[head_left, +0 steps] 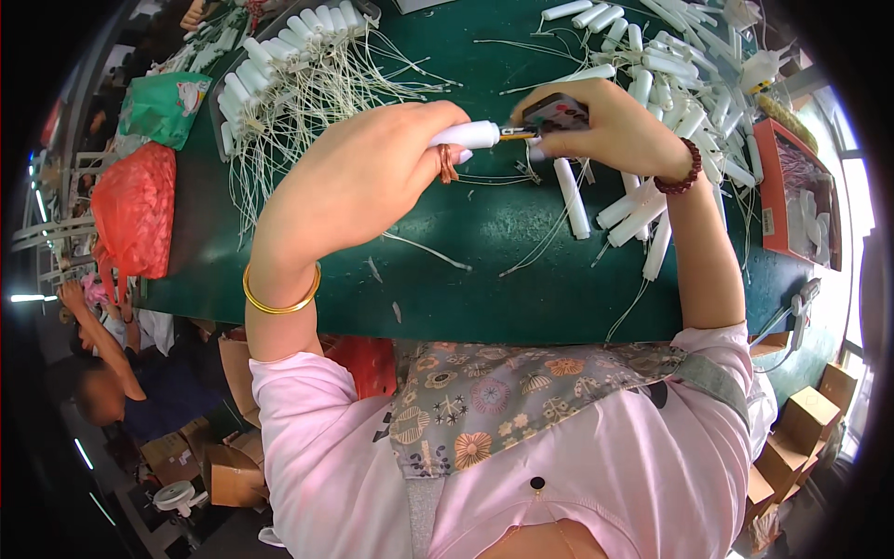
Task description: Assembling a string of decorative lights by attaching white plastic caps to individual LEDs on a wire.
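Note:
My left hand (pixel 358 172) is closed around a white cylinder (pixel 473 135), whose end points toward my right hand. A reddish-brown looped piece (pixel 447 164) shows at the left fingers; I cannot tell whether it is a ring. From the cylinder's end a narrow yellow-and-black strip (pixel 515 133) reaches to the right fingers. My right hand (pixel 615 130) is closed on a dark flat piece with reddish spots (pixel 557 114), its kind unclear. Just below the right hand lies a loose white cylinder (pixel 573 198) on the green table (pixel 438 293).
A tray (pixel 222 140) at the far left holds white cylinders (pixel 279 47) with trailing thin wires. More white cylinders (pixel 670 65) are heaped on the right. Red (pixel 137 210) and green (pixel 163 107) bags stand at the left edge, a red box (pixel 778 186) at the right. Another person (pixel 168 382) is at lower left.

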### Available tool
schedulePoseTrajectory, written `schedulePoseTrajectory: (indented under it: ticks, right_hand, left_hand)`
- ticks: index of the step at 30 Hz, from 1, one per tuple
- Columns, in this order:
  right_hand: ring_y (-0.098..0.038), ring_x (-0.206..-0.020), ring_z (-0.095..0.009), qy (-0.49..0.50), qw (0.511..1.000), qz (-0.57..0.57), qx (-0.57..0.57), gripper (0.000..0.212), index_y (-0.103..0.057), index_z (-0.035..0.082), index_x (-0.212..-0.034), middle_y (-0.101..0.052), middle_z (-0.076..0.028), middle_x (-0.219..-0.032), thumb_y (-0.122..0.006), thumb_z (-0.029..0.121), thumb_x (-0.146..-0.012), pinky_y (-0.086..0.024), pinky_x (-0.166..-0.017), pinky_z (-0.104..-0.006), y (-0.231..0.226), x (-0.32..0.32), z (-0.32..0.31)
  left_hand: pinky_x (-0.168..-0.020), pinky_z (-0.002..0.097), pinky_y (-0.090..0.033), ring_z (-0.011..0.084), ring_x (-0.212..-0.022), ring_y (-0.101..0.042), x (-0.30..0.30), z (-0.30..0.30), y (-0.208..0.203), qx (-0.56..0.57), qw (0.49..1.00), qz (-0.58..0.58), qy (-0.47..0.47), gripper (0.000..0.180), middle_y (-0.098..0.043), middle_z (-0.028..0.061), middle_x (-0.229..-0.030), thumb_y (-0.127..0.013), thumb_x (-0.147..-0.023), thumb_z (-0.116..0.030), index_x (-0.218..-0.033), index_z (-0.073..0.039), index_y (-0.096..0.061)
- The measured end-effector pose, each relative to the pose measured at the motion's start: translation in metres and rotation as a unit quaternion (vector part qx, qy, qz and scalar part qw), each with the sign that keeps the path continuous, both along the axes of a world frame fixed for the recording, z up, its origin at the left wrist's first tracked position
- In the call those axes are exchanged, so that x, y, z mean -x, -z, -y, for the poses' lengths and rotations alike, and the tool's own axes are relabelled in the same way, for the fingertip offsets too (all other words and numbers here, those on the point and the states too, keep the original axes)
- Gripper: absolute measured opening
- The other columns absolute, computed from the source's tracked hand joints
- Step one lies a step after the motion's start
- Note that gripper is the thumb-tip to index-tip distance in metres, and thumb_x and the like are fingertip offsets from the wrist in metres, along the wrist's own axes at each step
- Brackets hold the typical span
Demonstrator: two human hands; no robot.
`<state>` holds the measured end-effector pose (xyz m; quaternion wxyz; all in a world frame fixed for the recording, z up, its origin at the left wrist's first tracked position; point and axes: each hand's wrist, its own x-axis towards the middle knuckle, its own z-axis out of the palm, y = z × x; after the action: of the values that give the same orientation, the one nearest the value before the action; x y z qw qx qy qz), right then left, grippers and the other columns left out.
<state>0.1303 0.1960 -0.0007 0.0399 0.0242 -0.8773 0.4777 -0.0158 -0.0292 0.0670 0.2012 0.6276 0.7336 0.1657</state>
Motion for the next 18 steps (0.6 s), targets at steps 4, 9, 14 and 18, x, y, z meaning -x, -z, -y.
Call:
schedulePoseTrajectory:
  ticks: [4, 9, 14, 18]
  right_hand:
    - [-0.062, -0.088, -0.010, 0.007, 0.996, 0.087, 0.031, 0.033, -0.069, 0.002, -0.114, -0.073, -0.006, -0.100, -0.079, 0.013, -0.084, -0.052, -0.082, -0.0273, -0.006, 0.007, 0.007]
    - [-0.062, -0.074, -0.011, -0.011, 0.998, 0.063, -0.003, 0.025, -0.072, 0.003, -0.109, -0.073, -0.006, -0.088, -0.077, 0.012, -0.086, -0.052, -0.070, -0.0267, -0.010, 0.000, 0.015]
    - [-0.062, -0.069, -0.016, 0.055, 0.984, 0.049, -0.163, 0.022, -0.070, 0.001, -0.108, -0.070, -0.008, -0.084, -0.072, 0.012, -0.090, -0.050, -0.065, -0.0315, -0.007, -0.010, -0.013]
    - [-0.059, -0.111, -0.017, 0.017, 0.988, 0.005, 0.153, 0.040, -0.059, -0.007, -0.128, -0.059, -0.015, -0.137, -0.064, 0.015, -0.095, -0.047, -0.093, -0.0297, -0.022, -0.008, -0.006]
  left_hand:
    - [-0.073, 0.0456, -0.051, 0.0364, -0.084, -0.066, -0.002, 0.000, 0.003, 0.003, 1.000, -0.030, -0.007, 0.014, -0.067, 0.0150, -0.087, -0.053, -0.094, -0.012, -0.095, -0.003, -0.063]
    - [-0.074, 0.0464, -0.052, 0.0388, -0.086, -0.066, -0.003, 0.011, 0.004, -0.013, 1.000, 0.010, -0.026, 0.014, -0.067, 0.0169, -0.088, -0.058, -0.092, -0.016, -0.095, -0.004, -0.065]
    - [-0.073, 0.0442, -0.052, 0.0347, -0.084, -0.066, 0.015, 0.015, 0.004, 0.033, 0.998, 0.028, -0.044, 0.015, -0.067, 0.0164, -0.091, -0.057, -0.095, -0.015, -0.103, -0.004, -0.063]
    - [-0.074, 0.0310, -0.051, 0.0171, -0.083, -0.064, 0.043, 0.015, 0.006, -0.237, 0.881, 0.401, -0.087, 0.026, -0.065, 0.0090, -0.097, -0.056, -0.101, -0.013, -0.124, -0.001, -0.052]
